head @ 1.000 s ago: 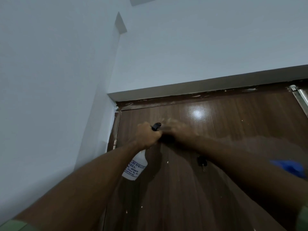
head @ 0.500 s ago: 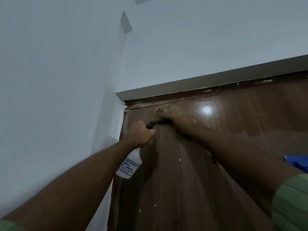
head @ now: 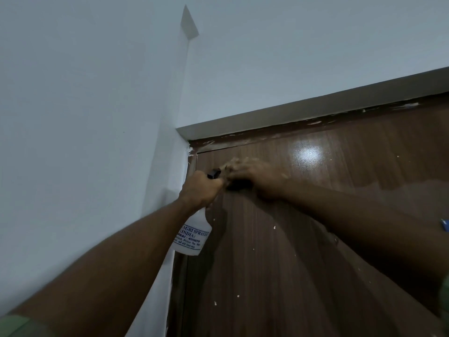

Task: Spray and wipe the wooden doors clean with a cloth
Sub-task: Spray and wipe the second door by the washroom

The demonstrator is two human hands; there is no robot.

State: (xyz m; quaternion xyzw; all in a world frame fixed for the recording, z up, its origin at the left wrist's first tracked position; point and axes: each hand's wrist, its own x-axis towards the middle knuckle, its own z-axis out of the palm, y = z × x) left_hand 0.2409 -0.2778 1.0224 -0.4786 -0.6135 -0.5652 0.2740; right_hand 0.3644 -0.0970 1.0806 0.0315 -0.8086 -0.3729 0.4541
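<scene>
The left hand (head: 200,190) grips the neck of a white spray bottle (head: 192,235), its fingers (head: 215,184) curled round the trigger head, whose black nozzle (head: 213,173) pokes out just above them and points at the door. The bottle body hangs below the fist, its printed label facing the camera. It looks like thin plastic: light, a little springy, probably slick if wet, so the narrow neck under the trigger seems the sound place to hold it.

Just right of those fingers, the right hand (head: 252,175) presses against the wooden door (head: 315,239) near its top left corner. It is blurred, and something dark shows under the palm, perhaps the cloth; whether its fingers lie flat or curl round that dark thing I cannot tell.

The door is stiff, glossy laminate with a bright glare spot right of the hands, so a cloth should slide easily and needs firm, flat pressure. White paint flecks (head: 274,227) dot the panel below the hands, and more smear the door frame (head: 315,122) above; those likely need harder rubbing. A blue object (head: 445,224) peeks in at the right edge, too cropped to name.
</scene>
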